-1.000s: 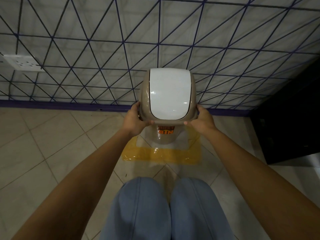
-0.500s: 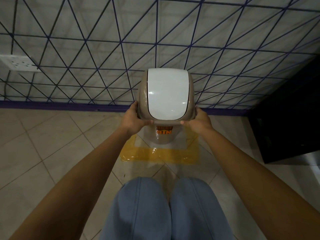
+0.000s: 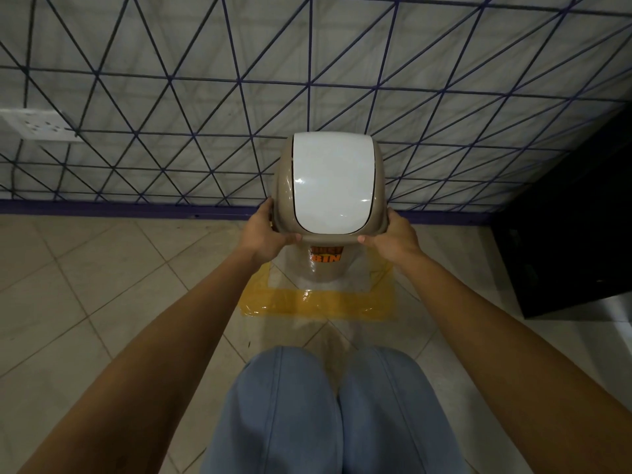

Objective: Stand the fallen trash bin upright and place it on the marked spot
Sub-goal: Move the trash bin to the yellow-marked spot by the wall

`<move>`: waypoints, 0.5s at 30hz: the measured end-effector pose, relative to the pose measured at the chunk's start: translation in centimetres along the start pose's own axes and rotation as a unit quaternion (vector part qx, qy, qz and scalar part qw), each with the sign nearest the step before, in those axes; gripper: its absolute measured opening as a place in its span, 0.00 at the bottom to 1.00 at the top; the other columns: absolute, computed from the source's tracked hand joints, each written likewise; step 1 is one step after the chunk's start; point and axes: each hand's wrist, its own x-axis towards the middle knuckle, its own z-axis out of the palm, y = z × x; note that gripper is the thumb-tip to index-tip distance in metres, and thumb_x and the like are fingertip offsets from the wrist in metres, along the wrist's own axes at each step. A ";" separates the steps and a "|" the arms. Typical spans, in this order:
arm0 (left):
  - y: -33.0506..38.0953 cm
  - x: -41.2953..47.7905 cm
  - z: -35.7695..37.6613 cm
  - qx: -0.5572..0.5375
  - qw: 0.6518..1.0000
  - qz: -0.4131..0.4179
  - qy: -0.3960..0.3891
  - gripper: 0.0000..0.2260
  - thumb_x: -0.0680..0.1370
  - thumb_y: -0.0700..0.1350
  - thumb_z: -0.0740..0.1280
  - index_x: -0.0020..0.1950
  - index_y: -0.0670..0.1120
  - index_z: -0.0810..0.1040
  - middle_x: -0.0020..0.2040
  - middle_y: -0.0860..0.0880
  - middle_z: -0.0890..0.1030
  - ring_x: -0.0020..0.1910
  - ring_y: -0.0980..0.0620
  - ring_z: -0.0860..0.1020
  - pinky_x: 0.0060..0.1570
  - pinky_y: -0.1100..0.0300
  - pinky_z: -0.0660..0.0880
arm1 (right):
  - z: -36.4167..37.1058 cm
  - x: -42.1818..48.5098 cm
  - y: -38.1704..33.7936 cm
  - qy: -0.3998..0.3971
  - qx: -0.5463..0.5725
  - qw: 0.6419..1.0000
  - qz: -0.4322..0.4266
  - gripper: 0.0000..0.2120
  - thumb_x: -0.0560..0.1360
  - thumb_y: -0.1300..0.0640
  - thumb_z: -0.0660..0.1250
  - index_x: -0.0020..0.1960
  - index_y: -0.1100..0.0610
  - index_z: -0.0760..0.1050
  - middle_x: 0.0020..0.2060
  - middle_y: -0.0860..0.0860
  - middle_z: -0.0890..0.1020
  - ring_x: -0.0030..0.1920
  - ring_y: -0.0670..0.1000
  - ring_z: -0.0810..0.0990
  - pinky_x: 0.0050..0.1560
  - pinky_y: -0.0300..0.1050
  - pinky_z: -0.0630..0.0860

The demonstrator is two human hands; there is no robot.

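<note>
The trash bin [image 3: 326, 268] is beige with a white swing lid [image 3: 332, 181] and an orange label on its front. It stands upright inside the yellow taped square [image 3: 318, 302] on the floor, close to the wall. My left hand [image 3: 265, 230] grips the left side of the lid rim. My right hand [image 3: 393, 239] grips the right side. The bin's base is partly hidden behind the lid housing, so I cannot tell whether it touches the floor.
A tiled wall with a dark line pattern and a purple skirting [image 3: 102, 208] runs just behind the bin. A black cabinet [image 3: 564, 234] stands at the right. A white wall socket [image 3: 37, 126] is at the left. My knees in blue jeans [image 3: 325, 405] are below.
The bin and both hands have barely shifted. The view has drifted slightly to the right and the grip is unchanged.
</note>
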 end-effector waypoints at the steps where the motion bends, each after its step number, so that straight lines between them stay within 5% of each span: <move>1: -0.1 0.0 0.0 -0.001 1.000 0.001 0.001 0.39 0.68 0.38 0.75 0.75 0.46 0.60 0.70 0.45 0.70 0.68 0.45 0.69 0.66 0.44 0.70 | 0.0 0.0 0.0 0.001 0.001 1.000 -0.003 0.34 0.66 0.59 0.75 0.69 0.58 0.65 0.66 0.56 0.74 0.65 0.56 0.71 0.63 0.47 0.69; 15: -0.1 -0.8 -0.2 0.073 0.995 0.012 0.063 0.38 0.67 0.45 0.76 0.73 0.48 0.64 0.69 0.45 0.71 0.67 0.46 0.69 0.66 0.47 0.69 | -0.9 -0.8 -0.1 0.043 0.007 0.999 -0.006 0.40 0.66 0.53 0.74 0.72 0.57 0.59 0.69 0.56 0.67 0.68 0.57 0.67 0.60 0.45 0.67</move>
